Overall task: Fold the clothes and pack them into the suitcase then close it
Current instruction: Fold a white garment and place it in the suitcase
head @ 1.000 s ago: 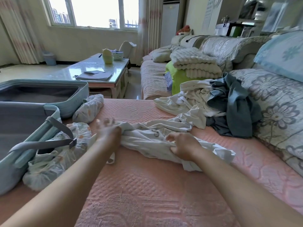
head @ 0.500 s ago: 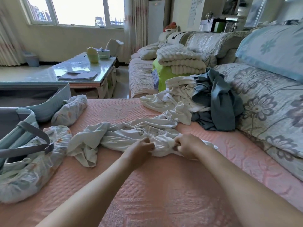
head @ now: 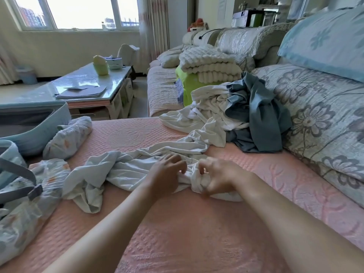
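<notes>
A crumpled white garment (head: 126, 170) lies stretched across the pink sofa cover (head: 187, 229). My right hand (head: 218, 177) grips a bunched end of it, fingers curled round the cloth. My left hand (head: 167, 172) rests on the garment just beside it, fingers loosely spread over the fabric. The open light-blue suitcase (head: 39, 123) sits at the far left, partly cut off. A rolled floral garment (head: 69, 136) lies next to it, and another floral piece (head: 29, 198) lies under the suitcase strap.
A heap of white and grey-blue clothes (head: 244, 115) sits at the right against the floral sofa back (head: 319, 119). Folded white blankets on a green bundle (head: 208, 66) lie behind it. A glass coffee table (head: 86, 87) stands beyond the suitcase.
My left hand came from the garment's left end to its middle, close to my right hand. Since then its fingers have loosened from a pinch. The view shifted slightly left.
</notes>
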Tool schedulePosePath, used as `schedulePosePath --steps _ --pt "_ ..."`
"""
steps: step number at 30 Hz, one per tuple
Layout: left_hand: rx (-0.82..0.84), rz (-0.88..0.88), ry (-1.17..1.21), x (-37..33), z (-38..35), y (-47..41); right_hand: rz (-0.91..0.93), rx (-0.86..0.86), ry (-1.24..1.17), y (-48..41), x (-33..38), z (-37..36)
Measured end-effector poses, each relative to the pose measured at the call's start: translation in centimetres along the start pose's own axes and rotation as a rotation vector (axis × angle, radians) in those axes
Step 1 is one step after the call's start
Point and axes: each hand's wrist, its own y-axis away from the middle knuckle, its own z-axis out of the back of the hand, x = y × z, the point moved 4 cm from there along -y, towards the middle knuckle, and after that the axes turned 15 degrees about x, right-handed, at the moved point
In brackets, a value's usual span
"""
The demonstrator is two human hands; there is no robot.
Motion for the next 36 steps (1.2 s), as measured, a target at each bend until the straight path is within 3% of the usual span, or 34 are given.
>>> schedulePosePath --steps 4,7,10,12,15,16,18,21,24,26,28,30,33,36 --pt "0.102 0.007 0.048 -0.6 -1.9 -0.8 -0.077 0.006 -0.26 -0.4 -2.7 -0.1" --pt "-0.034 -0.093 0.211 -1.7 -0.2 -0.7 -0.074 0.055 -0.524 -0.1 -3.8 0.3" --pt "-0.16 0.028 0.299 -1.9 2.3 -0.4 -0.038 0.13 -0.838 0.8 -3.0 0.9" --pt "-0.008 0.159 0.326 -1.7 2.8 -0.4 -0.116 0.037 -0.686 1.1 -2.9 1.6" --pt "0.377 0.409 0.169 -1.6 1.7 1.4 -0.291 -0.291 -0.126 1.9 -2.6 2.0" --pt "0.412 0.519 0.093 -0.9 1.3 2.2 -0.263 -0.39 -0.136 2.4 -2.2 2.2" --pt "0.225 0.582 0.064 0.1 1.8 3.2 -0.15 -0.383 -0.32 3.1 -1.6 2.5" --pt "0.098 0.265 0.067 -1.3 2.4 2.3 -0.009 -0.026 -0.419 3.4 -0.1 1.0" --pt "0.228 0.006 0.07 -3.6 1.5 1.2 -0.038 0.127 -0.221 3.9 -0.1 -0.4" --pt "0.275 0.012 0.086 -3.4 0.3 0.8 -0.074 0.176 -0.09 4.0 -0.7 -0.9" --pt "0.178 0.022 0.207 -3.1 0.2 0.4 -0.109 0.248 0.047 3.9 -1.4 -1.3" --pt "0.055 0.073 0.248 -2.8 0.9 -0.1 -0.123 0.209 0.11 3.3 -2.2 -1.5" --pt "-0.077 0.202 0.353 -2.6 2.1 -0.3 -0.122 -0.001 0.085 3.2 -3.1 -0.6" --pt "-0.092 0.282 0.488 -3.3 3.9 0.2 -0.073 -0.087 -0.348 3.8 -3.5 0.4"
